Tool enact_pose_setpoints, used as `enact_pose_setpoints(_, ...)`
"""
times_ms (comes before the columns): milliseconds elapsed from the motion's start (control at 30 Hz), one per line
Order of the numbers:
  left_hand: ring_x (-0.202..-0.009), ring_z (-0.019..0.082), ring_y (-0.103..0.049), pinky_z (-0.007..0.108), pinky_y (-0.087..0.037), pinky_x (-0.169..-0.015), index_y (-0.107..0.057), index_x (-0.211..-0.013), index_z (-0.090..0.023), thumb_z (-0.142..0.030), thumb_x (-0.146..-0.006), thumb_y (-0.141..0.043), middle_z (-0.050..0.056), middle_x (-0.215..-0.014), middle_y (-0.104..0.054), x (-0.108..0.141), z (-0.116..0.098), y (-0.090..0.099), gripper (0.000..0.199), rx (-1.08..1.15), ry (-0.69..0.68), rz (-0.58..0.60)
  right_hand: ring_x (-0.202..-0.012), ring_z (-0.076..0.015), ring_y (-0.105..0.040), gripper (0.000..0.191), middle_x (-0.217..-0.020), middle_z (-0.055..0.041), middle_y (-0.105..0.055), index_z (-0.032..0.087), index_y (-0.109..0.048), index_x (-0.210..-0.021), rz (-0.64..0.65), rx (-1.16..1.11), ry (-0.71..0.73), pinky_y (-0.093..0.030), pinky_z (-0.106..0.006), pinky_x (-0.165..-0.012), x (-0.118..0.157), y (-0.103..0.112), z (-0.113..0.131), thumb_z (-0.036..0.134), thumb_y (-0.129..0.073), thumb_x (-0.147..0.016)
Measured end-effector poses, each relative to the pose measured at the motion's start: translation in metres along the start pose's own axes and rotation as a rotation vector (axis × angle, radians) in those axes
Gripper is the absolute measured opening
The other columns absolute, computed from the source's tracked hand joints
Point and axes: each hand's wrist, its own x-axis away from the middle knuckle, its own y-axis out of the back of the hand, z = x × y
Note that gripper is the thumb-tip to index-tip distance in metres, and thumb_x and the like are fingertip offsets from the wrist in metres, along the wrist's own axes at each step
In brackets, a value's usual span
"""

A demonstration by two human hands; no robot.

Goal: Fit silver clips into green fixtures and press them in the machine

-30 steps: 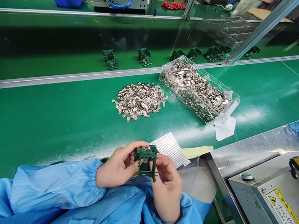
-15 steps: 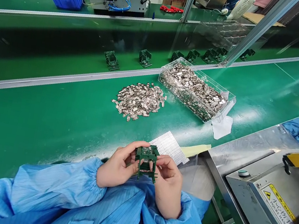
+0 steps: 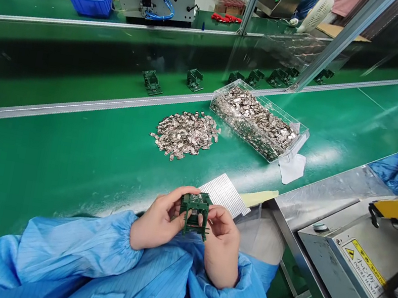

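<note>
A dark green frame-like circuit board assembly (image 3: pixel 197 201) is held between both hands, close in front of my blue smock. My left hand (image 3: pixel 160 220) closes on its left side, index finger along the top edge and thumb at the front. On the other side my right hand (image 3: pixel 223 240) grips it, fingertips at the upper right edge and thumb reaching into the opening. Just behind the assembly lies a sheet with rows of silvery strips (image 3: pixel 225 194). Further back is a loose pile of small metal pieces (image 3: pixel 186 135).
A clear plastic tray (image 3: pixel 303 139) full of similar metal pieces stands at the back right, beside a white paper scrap (image 3: pixel 292 169). Several green assemblies (image 3: pixel 194 80) line the lower belt behind a metal rail. A machine with a warning label (image 3: pixel 363 268) is at right.
The view has shifted slightly. Both hands keep the green assembly in nearly the same place and grip. A co-worker's hand now shows at the far right edge.
</note>
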Motion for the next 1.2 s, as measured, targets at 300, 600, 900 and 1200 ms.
enact_pose_setpoints(300, -0.082, 0.016, -0.065, 0.021, -0.051, -0.065, -0.053, -0.123, -0.014, -0.021, -0.084, -0.06, 0.005, -0.087, -0.067, 0.005, -0.007, -0.002, 0.04, -0.017, 0.033, -0.004, -0.067, -0.0133, -0.055, 0.024, -0.071, 0.0013, -0.059, 0.019, -0.056, -0.064, -0.039, -0.037, 0.025, -0.046, -0.022, -0.062, 0.003, -0.002, -0.001, 0.018, -0.08, -0.065)
enact_pose_setpoints(600, -0.08, 0.015, -0.066, 0.022, -0.054, -0.068, -0.055, -0.12, -0.015, -0.024, -0.084, -0.064, 0.007, -0.094, -0.071, 0.004, -0.011, -0.015, 0.038, -0.051, 0.033, 0.02, -0.063, -0.0125, -0.051, 0.026, -0.068, 0.0019, -0.056, 0.02, -0.053, -0.066, -0.048, -0.07, 0.024, -0.044, -0.022, -0.057, 0.011, 0.01, 0.001, 0.025, -0.079, -0.067)
enact_pose_setpoints(900, -0.093, 0.02, -0.067, 0.029, -0.06, -0.074, -0.052, -0.123, -0.016, -0.036, -0.086, -0.065, 0.01, -0.108, -0.067, -0.039, -0.014, -0.03, 0.044, 0.047, 0.046, 0.098, -0.066, -0.0169, -0.059, 0.041, -0.076, -0.0049, -0.066, 0.019, -0.062, -0.09, -0.314, 0.108, -0.011, -0.052, -0.029, -0.06, 0.002, 0.081, -0.031, 0.059, -0.065, -0.081)
enact_pose_setpoints(1200, -0.093, 0.023, -0.069, 0.035, -0.062, -0.075, -0.046, -0.131, -0.014, -0.041, -0.081, -0.069, 0.012, -0.108, -0.066, -0.103, 0.013, -0.069, 0.061, 0.152, 0.033, 0.149, -0.053, -0.0126, -0.046, 0.052, -0.055, 0.0013, -0.052, 0.02, -0.052, -0.06, -0.32, 0.234, 0.098, -0.038, -0.025, -0.052, -0.033, 0.082, -0.049, 0.066, -0.059, -0.083)
